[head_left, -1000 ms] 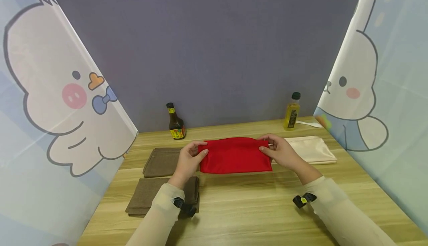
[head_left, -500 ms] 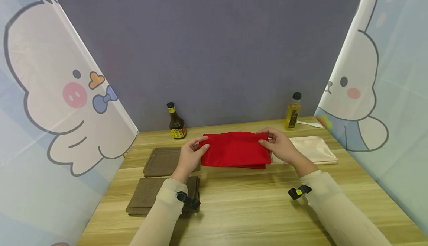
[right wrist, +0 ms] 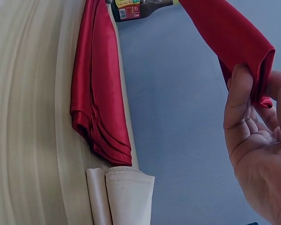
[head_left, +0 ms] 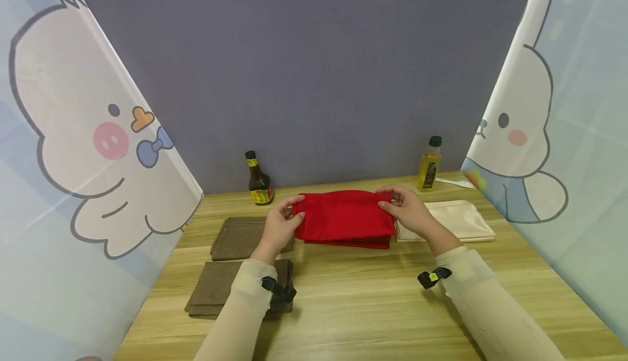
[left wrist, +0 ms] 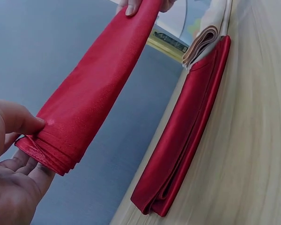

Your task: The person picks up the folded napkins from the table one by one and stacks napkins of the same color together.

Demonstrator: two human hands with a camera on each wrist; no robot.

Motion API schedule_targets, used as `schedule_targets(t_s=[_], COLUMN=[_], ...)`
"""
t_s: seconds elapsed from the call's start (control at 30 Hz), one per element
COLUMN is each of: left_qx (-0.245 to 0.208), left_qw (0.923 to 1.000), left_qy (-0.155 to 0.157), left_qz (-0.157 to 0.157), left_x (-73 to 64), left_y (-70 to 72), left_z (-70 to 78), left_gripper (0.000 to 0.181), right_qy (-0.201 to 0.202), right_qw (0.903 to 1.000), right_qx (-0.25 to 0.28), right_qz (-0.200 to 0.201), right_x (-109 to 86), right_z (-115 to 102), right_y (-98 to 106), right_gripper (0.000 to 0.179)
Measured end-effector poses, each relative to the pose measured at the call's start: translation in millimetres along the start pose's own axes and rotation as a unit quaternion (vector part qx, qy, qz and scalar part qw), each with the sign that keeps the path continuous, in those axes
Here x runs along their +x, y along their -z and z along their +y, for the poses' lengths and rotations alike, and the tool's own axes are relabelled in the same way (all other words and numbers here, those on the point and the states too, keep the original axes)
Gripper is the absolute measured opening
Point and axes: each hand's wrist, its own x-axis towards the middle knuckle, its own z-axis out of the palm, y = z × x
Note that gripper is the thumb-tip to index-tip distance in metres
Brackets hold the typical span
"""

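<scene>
A folded red cloth (head_left: 343, 215) is held up by its two ends, between my hands. My left hand (head_left: 277, 232) pinches the left end between thumb and fingers; the layered folds show beside that thumb in the left wrist view. At the other end my right hand (head_left: 408, 212) grips the corner, thumb in front. Beneath it, a second folded red cloth (left wrist: 185, 136) lies on the table, with a gap between the two in both wrist views. In the head view only its front edge peeks out under the held cloth.
Folded brown cloths (head_left: 237, 235) lie in two piles at the left of the wooden table (head_left: 363, 306). A folded cream cloth (head_left: 456, 220) lies right of the red ones. Behind stand a dark sauce bottle (head_left: 259, 181), an oil bottle (head_left: 429, 167) and a white plastic utensil (head_left: 455, 182).
Both hands have carried the red cloth slightly up and back in the head view. The front edge of the red cloth underneath has come into sight below it.
</scene>
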Motion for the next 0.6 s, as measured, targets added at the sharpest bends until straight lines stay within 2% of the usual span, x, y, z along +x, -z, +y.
schedule_targets(t_s=[0.27, 0.6], left_qx=[-0.03, -0.041], left_qw=[0.9994, 0.9986], left_qy=[0.015, 0.035], left_qz=[-0.011, 0.0], left_x=[9.9, 17.4], left_y=[-3.7, -9.2], left_z=[-5.8, -6.7], left_gripper=[0.044, 0.043], right_qy=[-0.014, -0.035], right_qw=[0.9998, 0.9991], right_qx=[0.0, 0.02], right_qz=[0.015, 0.013], right_x=[1.4, 3.9], right_z=[6, 13], right_y=[-1, -3], right_gripper=[0.033, 0.033])
